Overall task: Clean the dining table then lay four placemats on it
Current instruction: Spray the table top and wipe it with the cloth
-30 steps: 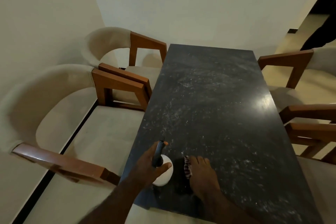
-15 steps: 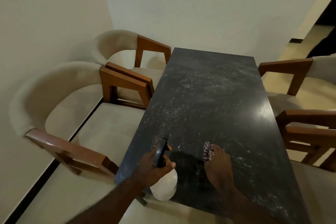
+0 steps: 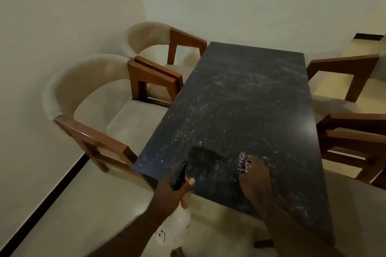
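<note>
Pale walls (image 3: 62, 16) and a light floor (image 3: 69, 210) frame the setup. Dining table (image 3: 246, 94): dark speckled top running away from the person, with whitish smears and specks over most of it. 1 darker patch (image 3: 201, 154) near the front end looks wiped or wet, so cleaning is judged to be at an early stage. Left chairs (image 3: 87, 89), 2 of them, are tucked against the long edge; right chairs (image 3: 346, 73), also 2, stand opposite, which keeps the short near end free for reaching in. No placemats in view; that step is not yet begun. Spray bottle (image 3: 176, 229): white body hanging off the near left corner below the top, black head raised, nozzle aimed toward the table, probably ready for another squirt. Left hand (image 3: 170, 191) has its fingers wrapped round the bottle's neck, thumb up beside the trigger head. Right hand (image 3: 255, 175) lies palm down on the top, fingers bent over a bunched striped cloth (image 3: 243, 165), pinning it flat, presumably to rub the sprayed area.
</note>
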